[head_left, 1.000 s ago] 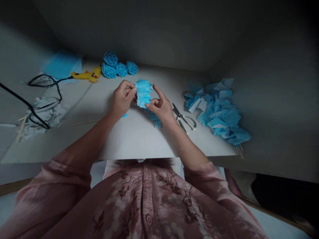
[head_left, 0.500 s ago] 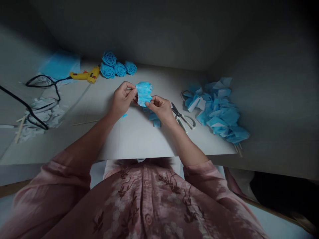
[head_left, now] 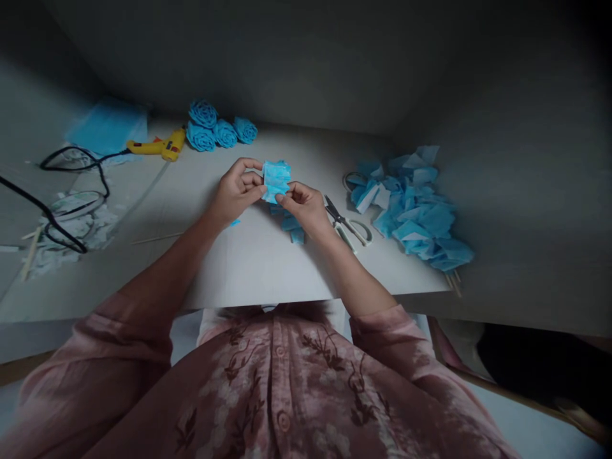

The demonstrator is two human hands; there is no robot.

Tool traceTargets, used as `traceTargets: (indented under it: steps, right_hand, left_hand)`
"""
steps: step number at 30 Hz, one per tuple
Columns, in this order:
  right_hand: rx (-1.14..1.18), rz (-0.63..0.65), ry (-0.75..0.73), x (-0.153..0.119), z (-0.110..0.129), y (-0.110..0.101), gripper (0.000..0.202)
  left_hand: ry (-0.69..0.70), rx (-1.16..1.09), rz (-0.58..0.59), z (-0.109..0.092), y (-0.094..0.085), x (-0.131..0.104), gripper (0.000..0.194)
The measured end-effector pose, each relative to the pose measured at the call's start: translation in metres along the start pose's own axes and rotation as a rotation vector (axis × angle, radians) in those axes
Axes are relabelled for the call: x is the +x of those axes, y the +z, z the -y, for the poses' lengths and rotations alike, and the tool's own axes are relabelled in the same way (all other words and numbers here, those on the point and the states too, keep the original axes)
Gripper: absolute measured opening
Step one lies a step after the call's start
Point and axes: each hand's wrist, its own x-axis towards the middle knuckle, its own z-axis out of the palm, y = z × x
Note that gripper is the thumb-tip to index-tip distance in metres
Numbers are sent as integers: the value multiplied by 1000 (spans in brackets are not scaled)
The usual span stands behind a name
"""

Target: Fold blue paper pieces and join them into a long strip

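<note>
Blue piece [head_left: 276, 180]: up between both hands, above the desk [head_left: 262, 274], its face turned to the camera.
Left hand [head_left: 232, 194]: grip pinched on the left edge, thumb low in front, fingers curled at the side and behind.
Right hand [head_left: 306, 207]: grip pinched at the lower right corner between thumb and fingers.
Pleats: small folds run across it; they look soft and would probably spring loose if one side were let go.
Weight: likely next to nothing, so a light pinch should carry it.
Body: thin, papery or cloth-like, limp apart from the folds; it would likely sag if held at one end only.
Surface: seems dry and matt, so slipping looks a small risk; layers sliding over each other looks a greater one.
Edges: probably easy to crease or tear; best held at the gathered sides, with fingertips flat across the folds, not by a single ragged tip.
Scissors [head_left: 340, 220]: beside the right hand, blades parted.
Scraps [head_left: 297, 236]: just under the right hand.
Blue heap [head_left: 415, 223]: farther right, loose and crumpled.
Roses [head_left: 201, 138]: four, blue, at the back.
Glue gun [head_left: 168, 149]: yellow, left of the roses.
</note>
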Motion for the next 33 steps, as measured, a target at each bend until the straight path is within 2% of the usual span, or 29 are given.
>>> traceTargets:
  steps: [10,14,18,21,25,30,33]
  right_hand:
    - [120,49,94,-1,9,-9,54]
    - [186,125,126,-2,8,-11,50]
    - [223,138,137,-2,5,-10,53]
    - [165,68,99,1,-1,-10,64]
    - [32,-83,-82,7,-15,-13,77]
    - [-96,-170,-187,11,-26,-13,72]
    - [-104,-177,-222,11,-29,-12,69]
  left_hand:
    - [38,10,-94,4,6,1,35]
    - [99,-33,-95,8,11,0,35]
    - [161,-94,-67,16,12,1,41]
    - [186,-114,-69,21,10,4,42]
    - [180,-104,-98,25,7,7,41]
    - [192,-119,-101,30,8,8,41]
    - [196,-107,-114,34,6,10,42]
